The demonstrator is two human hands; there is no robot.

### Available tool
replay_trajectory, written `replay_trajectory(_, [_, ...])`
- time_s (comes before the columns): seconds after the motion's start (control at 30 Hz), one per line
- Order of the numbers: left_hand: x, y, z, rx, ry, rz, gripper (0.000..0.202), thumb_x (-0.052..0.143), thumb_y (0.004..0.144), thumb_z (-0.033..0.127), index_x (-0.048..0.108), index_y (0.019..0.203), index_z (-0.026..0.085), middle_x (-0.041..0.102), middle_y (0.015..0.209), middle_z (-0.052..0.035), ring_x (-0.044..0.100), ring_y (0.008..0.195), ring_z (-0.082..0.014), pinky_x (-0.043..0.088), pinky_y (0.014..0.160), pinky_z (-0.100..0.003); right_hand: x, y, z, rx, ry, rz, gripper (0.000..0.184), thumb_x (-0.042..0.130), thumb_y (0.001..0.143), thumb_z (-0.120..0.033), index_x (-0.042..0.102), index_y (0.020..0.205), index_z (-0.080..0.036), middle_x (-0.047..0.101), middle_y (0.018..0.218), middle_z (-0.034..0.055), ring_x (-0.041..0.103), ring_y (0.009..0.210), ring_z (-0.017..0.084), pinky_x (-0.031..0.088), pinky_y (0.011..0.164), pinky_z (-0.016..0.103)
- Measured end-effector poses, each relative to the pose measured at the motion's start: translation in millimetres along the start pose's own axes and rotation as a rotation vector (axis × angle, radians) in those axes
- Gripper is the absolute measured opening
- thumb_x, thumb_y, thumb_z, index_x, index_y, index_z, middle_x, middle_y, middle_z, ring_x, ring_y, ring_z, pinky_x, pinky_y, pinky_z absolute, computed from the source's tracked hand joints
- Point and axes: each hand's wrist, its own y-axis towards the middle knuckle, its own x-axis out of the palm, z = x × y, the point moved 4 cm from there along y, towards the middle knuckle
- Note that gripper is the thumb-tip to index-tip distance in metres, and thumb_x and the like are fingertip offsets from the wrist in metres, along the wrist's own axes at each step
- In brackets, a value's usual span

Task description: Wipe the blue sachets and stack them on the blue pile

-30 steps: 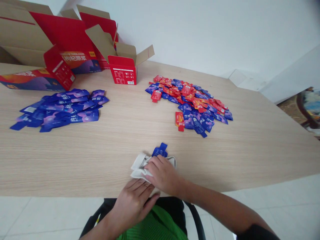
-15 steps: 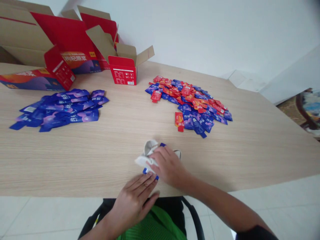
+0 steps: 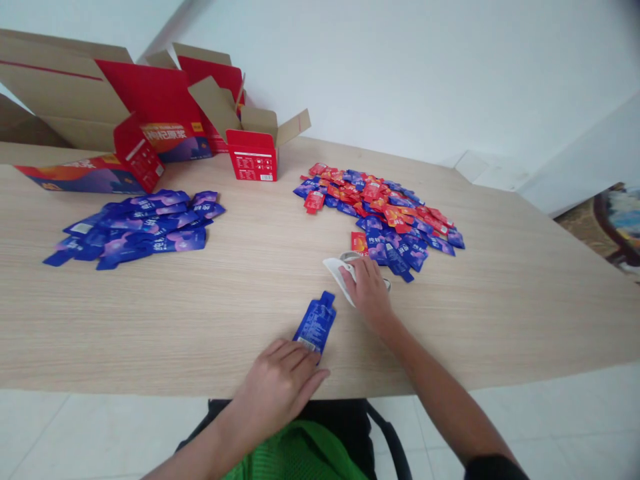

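1. While the left hand (image 3: 287,373) lies over the near end of a blue spouted pouch (image 3: 317,323), its fingers are flat and its thumb stands apart, so it presses rather than pinches.
2. That pouch lies printed side up near the middle of the worktop's (image 3: 240,320) near edge, its spout pointing toward the back edge.
3. The right hand (image 3: 367,287) is closed around a bunched white cloth (image 3: 339,275), beyond the pouch's spout and to its right. The two hands are well apart.
4. The cloth is just in front of a red pouch (image 3: 359,241) at the near side of the mixed red and blue pile (image 3: 375,200); whether they touch, I cannot tell.
5. A sweep of the cloth toward the back edge could drag the red pouch or scatter loose ones, since its folds hang past the fingers.
6. If the left hand's light press slipped, the pouch might slide over the near edge, which lies close by.
7. Toward the worktop's left edge, the blue pouch pile (image 3: 150,230) sits just before an open carton (image 3: 85,175); a careless push there could mix in an unwiped pouch.
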Motion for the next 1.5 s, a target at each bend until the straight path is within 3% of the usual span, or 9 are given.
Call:
replay_trajectory(0.23, [26.2,68,-42,-0.309,0.088,-0.055,0.047,0.058,0.100,0.048,0.058,0.135,0.016,0.065,0.117,-0.0164,0.063,0.105,-0.0324,0.055,0.090,-0.049,-10,-26,15,0.227,0.128,0.161,0.027,0.043,0.109,-0.042,0.059,0.114,-0.020,0.062,0.105,0.0122,0.058,0.105,0.029,0.050,0.093,0.047])
replay_trajectory(0.47, [50.9,84,-66,-0.366,-0.008,-0.147,0.040,0.073,0.091,0.044,0.064,0.120,0.018,0.067,0.108,-0.0113,0.069,0.092,-0.0261,0.056,0.081,-0.038,-3,-26,29,0.243,0.152,0.179,0.032,0.041,0.109,-0.045,0.060,0.110,-0.019,0.063,0.101,0.0114,0.060,0.100,0.028,0.051,0.091,0.046])
replay_trajectory(0.57, [44.8,93,-70,-0.298,-0.128,-0.138,0.033,0.077,0.088,0.037,0.068,0.115,0.021,0.071,0.105,-0.0070,0.071,0.092,-0.0231,0.056,0.082,-0.034,-1,-27,31,0.247,0.172,0.178,0.033,0.042,0.109,-0.046,0.060,0.110,-0.019,0.063,0.101,0.0114,0.060,0.099,0.028,0.052,0.090,0.045])
replay_trajectory(0.7, [11.7,101,-63,-0.195,-0.259,-0.037,0.018,0.065,0.098,0.037,0.073,0.098,0.020,0.069,0.091,-0.0032,0.069,0.087,-0.0188,0.056,0.078,-0.030,0,-27,33,0.260,0.196,0.182,0.034,0.042,0.108,-0.047,0.060,0.110,-0.018,0.064,0.102,0.0112,0.061,0.100,0.027,0.052,0.091,0.044])
replay_trajectory(0.9, [-32.2,68,-44,-0.026,-0.304,0.046,0.021,0.055,0.105,0.031,0.076,0.109,0.028,0.069,0.110,-0.0045,0.067,0.105,-0.0184,0.053,0.094,-0.034,0,-28,36,0.274,0.225,0.186,0.034,0.041,0.108,-0.048,0.059,0.112,-0.019,0.064,0.104,0.0110,0.061,0.102,0.027,0.052,0.093,0.045])
replay_trajectory(1.1, [-10.7,14,-36,0.079,-0.153,-0.055,0.030,0.069,0.097,0.033,0.070,0.126,0.028,0.073,0.124,-0.0052,0.066,0.122,-0.0245,0.049,0.108,-0.045,7,-30,35,0.257,0.243,0.161,0.033,0.042,0.108,-0.047,0.059,0.112,-0.019,0.064,0.104,0.0110,0.061,0.102,0.027,0.052,0.093,0.045])
replay_trajectory(1.23, [4.6,-17,-20,0.125,0.114,-0.025,0.041,0.064,0.100,0.038,0.064,0.137,0.020,0.066,0.141,-0.0093,0.058,0.135,-0.0258,0.049,0.114,-0.045,0,-24,30,0.226,0.245,0.142,0.031,0.042,0.109,-0.045,0.060,0.112,-0.019,0.064,0.105,0.0115,0.061,0.104,0.027,0.052,0.094,0.046])
replay_trajectory(1.37, [12.0,-33,-6,0.182,0.266,0.023,0.046,0.061,0.102,0.038,0.061,0.141,0.014,0.059,0.151,-0.0107,0.055,0.138,-0.0268,0.051,0.113,-0.043,-17,-23,-5,0.156,0.262,0.109,0.024,0.046,0.108,-0.040,0.060,0.112,-0.021,0.065,0.108,0.0108,0.061,0.106,0.026,0.051,0.096,0.043])
replay_trajectory(1.5, [16.9,-37,-5,0.207,0.294,0.006,0.064,0.062,0.098,0.054,0.057,0.143,0.010,0.062,0.146,-0.0137,0.059,0.135,-0.0292,0.053,0.110,-0.044,-8,-43,-66,-0.117,0.234,-0.121,0.014,0.055,0.106,-0.034,0.062,0.109,-0.022,0.067,0.105,0.0088,0.061,0.103,0.025,0.051,0.092,0.040])
